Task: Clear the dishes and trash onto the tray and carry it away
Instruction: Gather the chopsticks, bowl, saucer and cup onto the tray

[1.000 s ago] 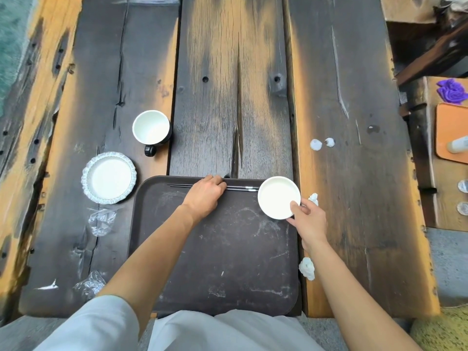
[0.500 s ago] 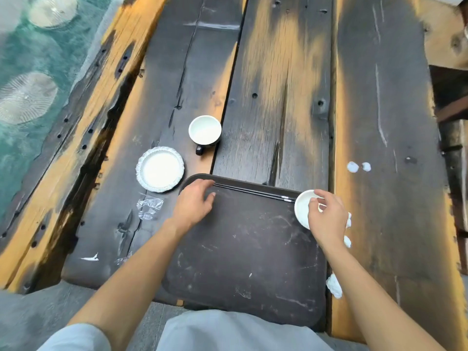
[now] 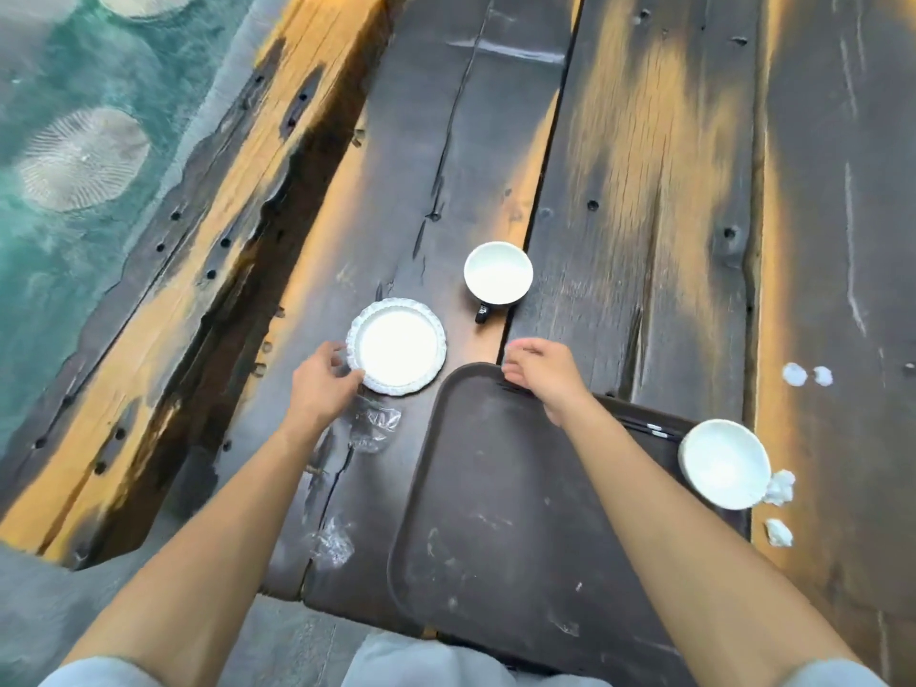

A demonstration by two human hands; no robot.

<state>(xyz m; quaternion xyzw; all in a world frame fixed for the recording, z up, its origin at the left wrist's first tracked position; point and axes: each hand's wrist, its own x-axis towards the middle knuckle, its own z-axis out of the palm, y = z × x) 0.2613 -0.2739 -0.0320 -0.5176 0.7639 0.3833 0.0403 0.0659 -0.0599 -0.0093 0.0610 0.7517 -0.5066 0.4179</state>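
Observation:
A dark brown tray [image 3: 520, 538] lies on the wooden table in front of me. A white bowl [image 3: 723, 463] sits at its far right corner, and black chopsticks [image 3: 649, 428] lie along its far edge. Left of the tray is a white scalloped plate [image 3: 396, 347], flat on the table. My left hand [image 3: 322, 384] has thumb and fingers on the plate's left rim. A white cup with a black handle [image 3: 498, 272] stands just beyond. My right hand [image 3: 543, 374] hovers over the tray's far left corner, fingers loosely curled, holding nothing.
Crumpled clear plastic wrappers [image 3: 372, 426] [image 3: 332, 540] lie left of the tray. White tissue wads [image 3: 780, 488] [image 3: 778, 533] lie by the tray's right side, two more [image 3: 803, 374] farther out. The table's left edge drops to a teal floor [image 3: 74, 190].
My right hand let go of the bowl, which now rests on the tray, and crossed left. My left hand left the tray and reached the plate's rim. The view swung left.

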